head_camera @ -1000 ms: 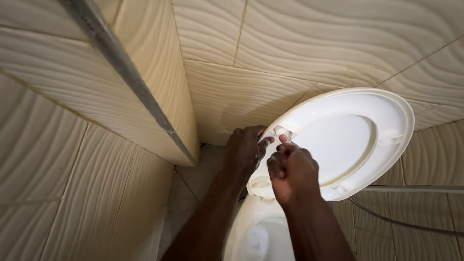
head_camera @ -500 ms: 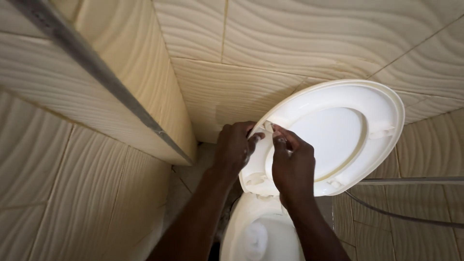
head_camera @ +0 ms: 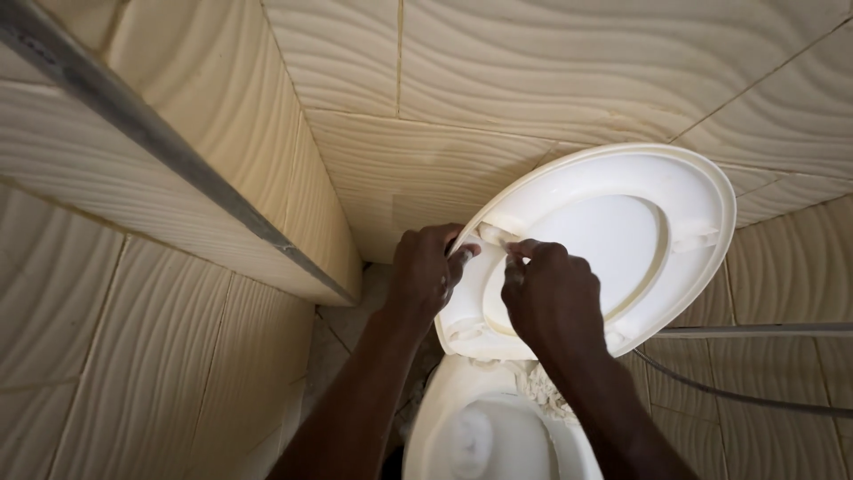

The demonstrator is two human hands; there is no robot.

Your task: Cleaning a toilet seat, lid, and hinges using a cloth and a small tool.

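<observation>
Head view: left hand (head_camera: 425, 271) and right hand (head_camera: 551, 293) both pinched small bumper (head_camera: 494, 235) on raised toilet seat (head_camera: 684, 267) underside; bumper seemingly unfinished, other pads untouched.

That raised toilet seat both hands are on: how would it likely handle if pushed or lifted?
The seat looks like moulded plastic, so probably stiff and fairly light. It stands tilted above the bowl, so a push would likely swing it rather than slide it. Its glossy surface may be slippery under the left hand and right hand.
</observation>
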